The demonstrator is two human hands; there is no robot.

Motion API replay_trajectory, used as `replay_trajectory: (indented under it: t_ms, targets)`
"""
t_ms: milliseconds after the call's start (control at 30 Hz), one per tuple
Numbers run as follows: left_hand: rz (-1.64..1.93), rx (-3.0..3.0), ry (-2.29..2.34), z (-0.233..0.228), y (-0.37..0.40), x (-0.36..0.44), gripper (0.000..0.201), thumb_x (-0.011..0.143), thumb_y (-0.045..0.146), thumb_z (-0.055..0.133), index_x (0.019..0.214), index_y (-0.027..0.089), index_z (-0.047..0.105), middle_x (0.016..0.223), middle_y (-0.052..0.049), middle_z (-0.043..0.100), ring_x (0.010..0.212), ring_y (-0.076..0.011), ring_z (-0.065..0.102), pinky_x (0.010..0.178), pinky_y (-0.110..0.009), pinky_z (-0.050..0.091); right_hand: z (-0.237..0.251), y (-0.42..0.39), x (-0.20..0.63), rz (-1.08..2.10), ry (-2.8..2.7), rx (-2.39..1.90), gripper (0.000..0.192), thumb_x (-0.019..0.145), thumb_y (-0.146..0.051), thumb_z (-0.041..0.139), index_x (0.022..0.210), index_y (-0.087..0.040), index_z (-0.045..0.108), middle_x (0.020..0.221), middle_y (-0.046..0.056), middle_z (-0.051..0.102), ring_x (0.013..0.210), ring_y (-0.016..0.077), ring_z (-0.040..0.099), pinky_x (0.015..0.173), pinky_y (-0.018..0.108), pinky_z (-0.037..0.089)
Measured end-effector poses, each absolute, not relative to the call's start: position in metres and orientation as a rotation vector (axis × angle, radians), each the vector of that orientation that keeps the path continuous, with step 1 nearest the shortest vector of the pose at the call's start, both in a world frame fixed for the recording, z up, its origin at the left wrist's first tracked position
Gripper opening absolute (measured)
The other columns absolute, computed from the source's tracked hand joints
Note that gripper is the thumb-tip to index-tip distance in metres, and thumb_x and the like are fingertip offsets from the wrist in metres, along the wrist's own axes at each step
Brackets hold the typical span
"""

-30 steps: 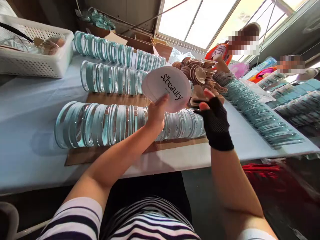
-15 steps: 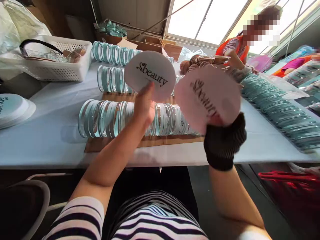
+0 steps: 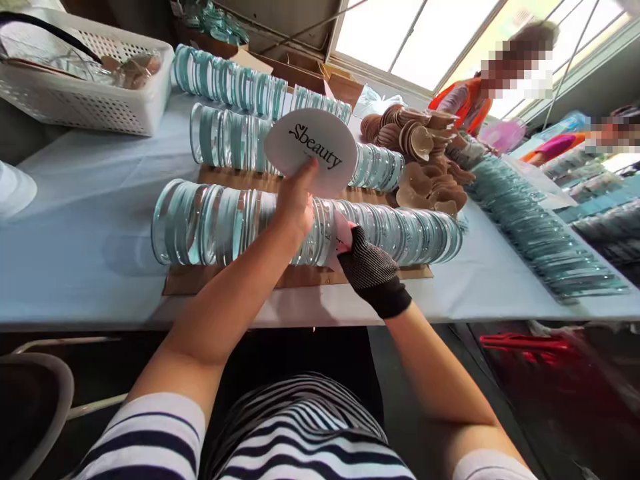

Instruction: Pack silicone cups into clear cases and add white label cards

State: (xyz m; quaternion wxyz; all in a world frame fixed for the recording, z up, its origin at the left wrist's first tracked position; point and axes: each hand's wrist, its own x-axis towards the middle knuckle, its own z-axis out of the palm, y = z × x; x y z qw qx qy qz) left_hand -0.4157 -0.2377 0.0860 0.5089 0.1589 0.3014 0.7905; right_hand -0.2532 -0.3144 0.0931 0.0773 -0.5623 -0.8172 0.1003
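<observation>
Left hand (image 3: 296,207) is gripping a white disc (image 3: 311,150) printed "beauty", raised above the nearest row of clear cases (image 3: 300,230). Gloved right hand (image 3: 367,267) is pinching a pink disc (image 3: 343,235) against that row on the table (image 3: 75,227).

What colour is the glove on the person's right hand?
Black, a knitted fingerless glove with fine pale specks on the right hand; the head view shows it clearly.

navy-and-white striped short sleeves, bare left hand (image 3: 296,205), right hand (image 3: 369,269) gloved (black, knitted).
</observation>
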Motion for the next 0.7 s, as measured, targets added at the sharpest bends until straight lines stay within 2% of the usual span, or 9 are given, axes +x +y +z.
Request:
replay_trajectory:
  t_ms: [100, 200, 300, 400, 433, 467, 533, 600, 700]
  targets:
    - [1.902, 0.355, 0.712, 0.087, -0.239, -0.414, 0.060, 0.068, 0.031, 0.083, 0.124, 0.022, 0.063, 0.121, -0.006, 0.068, 0.135, -0.0284, 0.047, 0.113, -0.042, 0.035, 0.086, -0.308, -0.244, 0.292, -2.338, -1.623, 0.039, 0.095, -0.041, 0.035, 0.113, -0.014, 0.057, 0.075, 0.008, 0.068, 0.062, 0.0193, 0.061, 0.056, 0.027, 0.039]
    - [1.887, 0.339, 0.702, 0.088, -0.241, -0.412, 0.052, 0.069, 0.028, 0.082, 0.117, 0.020, 0.065, 0.117, -0.006, 0.069, 0.134, -0.0292, 0.048, 0.113, -0.045, 0.035, 0.071, -0.303, -0.240, 0.417, -2.205, -1.569, 0.031, 0.094, -0.040, 0.037, 0.093, -0.017, 0.057, 0.069, 0.006, 0.066, 0.058, 0.0171, 0.060, 0.055, 0.026, 0.040]
    - [1.884, 0.319, 0.720, 0.089, -0.244, -0.411, 0.049, 0.068, 0.027, 0.081, 0.114, 0.019, 0.065, 0.117, -0.006, 0.069, 0.134, -0.0292, 0.047, 0.113, -0.045, 0.035, 0.058, -0.305, -0.250, 0.448, -2.221, -1.627, 0.027, 0.093, -0.035, 0.041, 0.092, -0.017, 0.060, 0.067, 0.005, 0.066, 0.057, 0.0158, 0.060, 0.055, 0.024, 0.038]
    - [1.867, 0.338, 0.721, 0.088, -0.246, -0.410, 0.053, 0.067, 0.029, 0.083, 0.115, 0.019, 0.064, 0.119, -0.006, 0.068, 0.135, -0.0298, 0.046, 0.113, -0.044, 0.035, 0.055, -0.314, -0.260, 0.236, -2.358, -1.674, 0.032, 0.095, -0.034, 0.040, 0.091, -0.016, 0.067, 0.076, 0.011, 0.071, 0.065, 0.0184, 0.063, 0.058, 0.026, 0.036]
    - [1.861, 0.346, 0.714, 0.088, -0.246, -0.410, 0.054, 0.067, 0.030, 0.084, 0.116, 0.019, 0.064, 0.119, -0.006, 0.068, 0.135, -0.0303, 0.046, 0.113, -0.044, 0.036, 0.056, -0.318, -0.260, 0.256, -2.371, -1.685, 0.034, 0.095, -0.034, 0.039, 0.091, -0.017, 0.068, 0.078, 0.012, 0.071, 0.066, 0.0188, 0.063, 0.058, 0.027, 0.034]
    - [1.854, 0.351, 0.709, 0.088, -0.247, -0.410, 0.055, 0.067, 0.031, 0.084, 0.117, 0.020, 0.064, 0.119, -0.006, 0.068, 0.135, -0.0306, 0.046, 0.112, -0.044, 0.036, 0.058, -0.320, -0.258, 0.405, -2.340, -1.695, 0.033, 0.094, -0.034, 0.041, 0.094, -0.017, 0.069, 0.078, 0.012, 0.071, 0.064, 0.0183, 0.062, 0.056, 0.027, 0.033]
    - [1.850, 0.349, 0.716, 0.087, -0.247, -0.409, 0.055, 0.068, 0.031, 0.083, 0.119, 0.020, 0.064, 0.119, -0.006, 0.068, 0.135, -0.0308, 0.047, 0.112, -0.044, 0.037, 0.061, -0.323, -0.252, 0.895, -2.179, -1.673, 0.034, 0.090, -0.035, 0.047, 0.111, -0.017, 0.066, 0.075, 0.009, 0.070, 0.055, 0.0160, 0.057, 0.051, 0.025, 0.033]
    - [1.845, 0.349, 0.730, 0.087, -0.248, -0.409, 0.055, 0.070, 0.033, 0.082, 0.121, 0.022, 0.063, 0.120, -0.006, 0.068, 0.134, -0.0303, 0.048, 0.112, -0.045, 0.037, 0.066, -0.321, -0.247, 1.397, -1.929, -1.557, 0.051, 0.086, -0.040, 0.048, 0.131, -0.017, 0.053, 0.075, 0.005, 0.070, 0.045, 0.0134, 0.050, 0.046, 0.025, 0.034]
    - [1.836, 0.366, 0.749, 0.087, -0.249, -0.409, 0.056, 0.072, 0.035, 0.080, 0.123, 0.023, 0.062, 0.120, -0.006, 0.068, 0.134, -0.0300, 0.048, 0.112, -0.045, 0.036, 0.071, -0.318, -0.249, 1.844, -1.477, -1.282, 0.058, 0.086, -0.045, 0.044, 0.140, -0.023, 0.042, 0.092, 0.004, 0.072, 0.042, 0.0099, 0.047, 0.042, 0.024, 0.036]
